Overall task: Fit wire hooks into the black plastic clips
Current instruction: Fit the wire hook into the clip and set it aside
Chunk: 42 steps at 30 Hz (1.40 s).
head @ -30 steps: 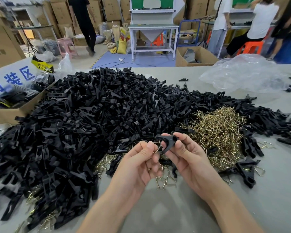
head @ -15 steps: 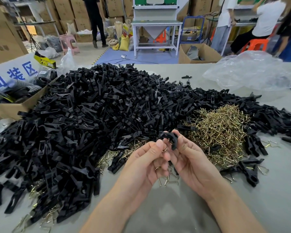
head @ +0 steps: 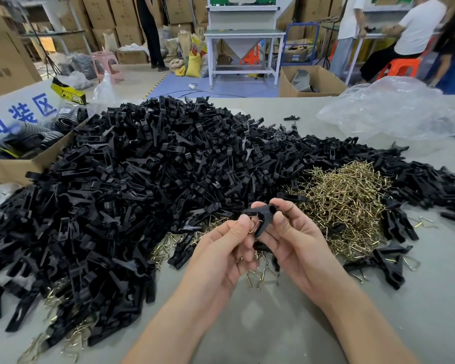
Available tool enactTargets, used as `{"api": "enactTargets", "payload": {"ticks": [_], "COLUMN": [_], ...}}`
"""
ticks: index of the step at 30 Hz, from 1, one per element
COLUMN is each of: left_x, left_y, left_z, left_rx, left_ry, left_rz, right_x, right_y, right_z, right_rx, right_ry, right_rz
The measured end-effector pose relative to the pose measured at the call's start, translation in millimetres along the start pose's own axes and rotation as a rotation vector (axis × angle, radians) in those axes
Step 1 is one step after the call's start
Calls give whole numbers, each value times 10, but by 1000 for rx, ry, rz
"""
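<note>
Black plastic clip (head: 260, 219): matte, moulded, forked with a round eye at the top, held centre-near above the table (head: 273, 324). Right hand (head: 294, 245) grips it, thumb on the front face, fingers curled behind. Left hand (head: 221, 253) pinches a thin brass-coloured bent wire hook (head: 255, 227) against the clip's lower edge; can't tell if it's seated.

A few loose wire hooks (head: 263, 278), triangular, lie on the grey tabletop under the hands. Big heap of black clips (head: 142, 179) runs left and far. A tangled, shiny hook pile (head: 344, 203) sits right. Cardboard box (head: 16, 166) is far left and a crinkled clear plastic bag (head: 389, 109) far right.

Versus half a second ago: thumbs have parted slightly, more of the clip body is exposed; piles are unchanged.
</note>
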<state>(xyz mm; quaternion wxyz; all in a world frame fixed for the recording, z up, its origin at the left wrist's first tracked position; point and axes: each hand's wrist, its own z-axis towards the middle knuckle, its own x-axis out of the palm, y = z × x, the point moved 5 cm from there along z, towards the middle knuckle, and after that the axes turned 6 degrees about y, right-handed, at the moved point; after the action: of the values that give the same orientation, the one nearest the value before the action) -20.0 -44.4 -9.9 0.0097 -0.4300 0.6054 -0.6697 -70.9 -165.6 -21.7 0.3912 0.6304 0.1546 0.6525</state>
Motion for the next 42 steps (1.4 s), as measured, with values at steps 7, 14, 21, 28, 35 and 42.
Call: {"api": "enactTargets", "payload": {"ticks": [7,14,21,28,35,42], "left_x": [-64,-57,-58,-73,-9,137], "left_y": [-70,-96,-104,-88,-299,-456], "left_z": [-14,-11,-4,-2,625,1190], "left_rx": [140,171,154,140,176,140], "left_ry": [-136,-112,-78,-119,-207,-219], "left_rz": [288,416,403,396,750,1304], "right_x": [-3,-24,-172,-197,-253,-246], "right_y": [-4,2,217,244,304,315], "right_z": [-4,-4,-8,-17,-64,-61], "right_rx": [7,-16,-114,-128,-141,-155], "right_ry": [-10,-19,-220,-295,-377,-375], "right_rz": [-81,-75,25,120,188,216]}}
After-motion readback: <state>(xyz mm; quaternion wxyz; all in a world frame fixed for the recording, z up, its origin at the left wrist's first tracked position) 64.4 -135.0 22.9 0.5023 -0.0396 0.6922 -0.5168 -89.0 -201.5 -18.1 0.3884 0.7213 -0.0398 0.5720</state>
